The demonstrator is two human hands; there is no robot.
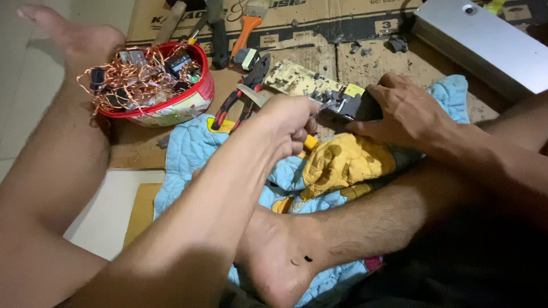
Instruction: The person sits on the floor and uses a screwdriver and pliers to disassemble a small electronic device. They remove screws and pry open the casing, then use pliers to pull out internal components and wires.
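At the left, a red tub [171,105] is already heaped with copper wire and stripped parts. Centre, the left hand [288,122] is curled tight round a blade. The circuit board [299,80] is pinned by the right hand [408,111], fingers pressed down; components remain on it.

One circuit board [297,80], one red tub [171,105], one pliers [242,94], one blue quilt [188,148].

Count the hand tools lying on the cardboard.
4 visible: red-handled pliers beside the tub; along the top edge, an orange-handled brush, a black-handled tool and a wooden handle. More may lie out of frame.
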